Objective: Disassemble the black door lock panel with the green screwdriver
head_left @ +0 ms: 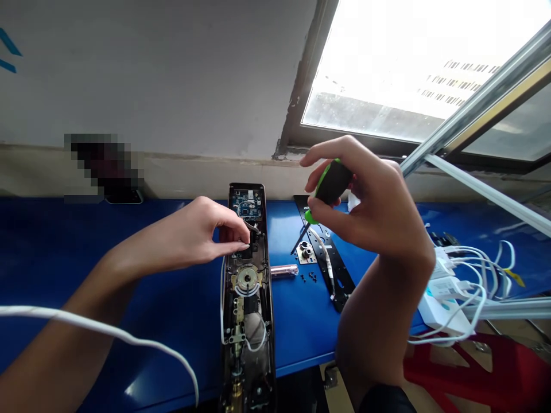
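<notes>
My left hand [215,229] reaches into an opened long black device housing [270,287], its thumb and fingertips pinched together; whatever sits between them is too small to make out. Close above those fingers lies a circuit board [247,203]. Below them in the housing are a round metal part [248,279], thin wires and brass fittings [236,396]. Held up to the right, my right hand [365,201] grips a screwdriver [332,184] with a green and black handle. Its shaft points down and left, with the tip near a small square board [306,252].
A black perforated plate [340,281] with a white cable lies right of the housing, near loose screws [313,277] and a pink cylinder [284,271]. A power strip [443,312] with white cables is at right. A white cable [107,328] crosses the left foreground.
</notes>
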